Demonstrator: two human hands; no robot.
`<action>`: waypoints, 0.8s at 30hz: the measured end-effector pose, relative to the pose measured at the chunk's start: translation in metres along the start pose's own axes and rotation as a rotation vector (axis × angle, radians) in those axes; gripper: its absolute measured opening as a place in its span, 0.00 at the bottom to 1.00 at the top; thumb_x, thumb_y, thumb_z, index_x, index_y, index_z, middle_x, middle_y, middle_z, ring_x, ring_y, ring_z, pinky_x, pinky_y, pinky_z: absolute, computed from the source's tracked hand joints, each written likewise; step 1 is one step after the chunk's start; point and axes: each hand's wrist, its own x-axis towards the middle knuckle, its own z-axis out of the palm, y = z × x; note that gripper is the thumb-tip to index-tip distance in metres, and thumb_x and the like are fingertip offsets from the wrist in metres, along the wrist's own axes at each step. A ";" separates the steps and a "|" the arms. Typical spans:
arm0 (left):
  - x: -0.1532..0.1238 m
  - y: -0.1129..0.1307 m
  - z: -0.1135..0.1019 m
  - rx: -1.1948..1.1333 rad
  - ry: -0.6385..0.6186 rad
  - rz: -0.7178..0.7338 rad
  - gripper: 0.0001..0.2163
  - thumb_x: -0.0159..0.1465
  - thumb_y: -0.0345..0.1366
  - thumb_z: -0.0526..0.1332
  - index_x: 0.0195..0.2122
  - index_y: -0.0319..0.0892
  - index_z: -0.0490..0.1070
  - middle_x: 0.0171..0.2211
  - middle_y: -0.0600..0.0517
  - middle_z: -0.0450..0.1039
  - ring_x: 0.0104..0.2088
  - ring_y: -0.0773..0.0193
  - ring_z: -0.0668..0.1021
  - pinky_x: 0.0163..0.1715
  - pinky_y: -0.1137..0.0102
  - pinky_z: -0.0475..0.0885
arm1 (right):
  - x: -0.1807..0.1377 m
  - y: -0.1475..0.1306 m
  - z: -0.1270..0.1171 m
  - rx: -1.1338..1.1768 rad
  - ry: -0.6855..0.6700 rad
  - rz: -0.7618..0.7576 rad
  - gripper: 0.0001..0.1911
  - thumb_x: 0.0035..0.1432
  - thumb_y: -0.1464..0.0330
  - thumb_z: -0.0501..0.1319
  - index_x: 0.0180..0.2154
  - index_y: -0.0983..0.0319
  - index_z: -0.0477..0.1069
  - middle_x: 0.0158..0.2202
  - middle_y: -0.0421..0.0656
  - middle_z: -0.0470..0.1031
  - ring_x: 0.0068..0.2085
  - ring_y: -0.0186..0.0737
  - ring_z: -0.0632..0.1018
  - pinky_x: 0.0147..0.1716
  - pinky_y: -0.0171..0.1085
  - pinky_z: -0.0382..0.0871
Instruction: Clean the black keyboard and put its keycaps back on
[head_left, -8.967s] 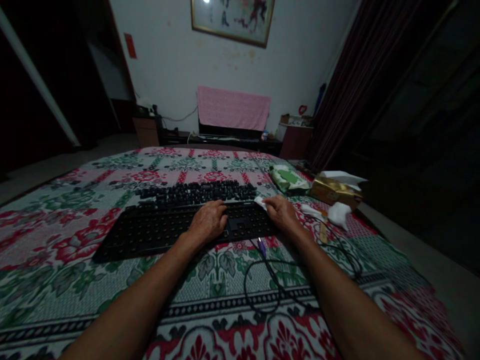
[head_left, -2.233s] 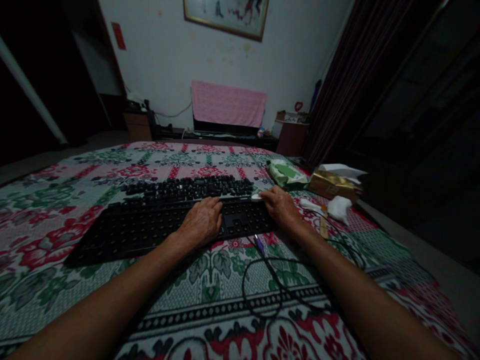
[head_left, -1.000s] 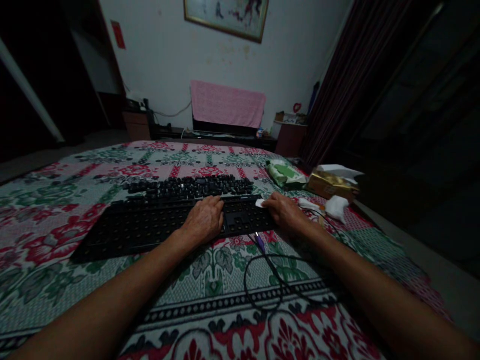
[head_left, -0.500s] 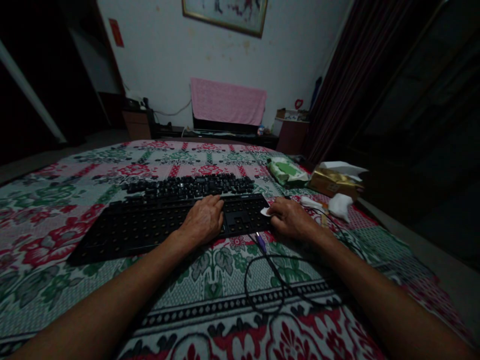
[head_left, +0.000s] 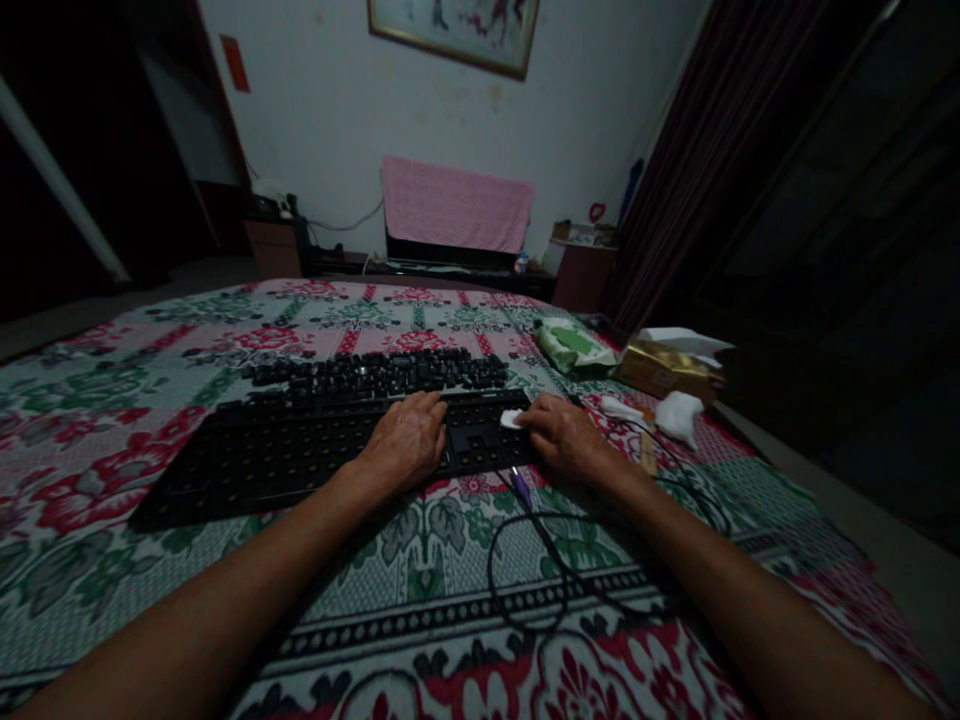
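Note:
A black keyboard with its keycaps off lies on the flowered cloth, small studs showing across its bare frame. My left hand rests palm down over its middle, fingers stretched toward the far edge and lying close together. At the keyboard's right end, my right hand pinches a folded white tissue and touches it to the frame. Behind the keyboard lies a long heap of loose black keycaps. My fingers hide part of the frame below them.
A black cable with a purple plug loops in front of the keyboard. To the right are a green-and-white wipes pack, a golden tissue box and crumpled white tissue. The patterned cloth covers the table.
My right hand has slid left over the keyboard's right end, carrying the white tissue with it. My left hand has stayed in place.

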 end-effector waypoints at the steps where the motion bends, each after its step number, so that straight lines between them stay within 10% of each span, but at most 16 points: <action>1: 0.000 0.000 0.000 -0.002 0.000 0.001 0.14 0.61 0.35 0.48 0.45 0.37 0.66 0.49 0.44 0.66 0.51 0.58 0.67 0.49 0.65 0.63 | -0.001 -0.001 0.000 -0.007 -0.014 -0.007 0.14 0.52 0.75 0.52 0.38 0.61 0.72 0.33 0.44 0.68 0.34 0.36 0.68 0.33 0.34 0.60; 24: 0.000 0.001 -0.001 -0.003 -0.016 -0.014 0.16 0.61 0.35 0.48 0.46 0.37 0.66 0.50 0.44 0.65 0.52 0.58 0.66 0.50 0.64 0.63 | 0.000 -0.012 -0.005 -0.022 -0.034 -0.087 0.12 0.53 0.74 0.52 0.37 0.63 0.72 0.33 0.45 0.66 0.34 0.37 0.67 0.34 0.35 0.59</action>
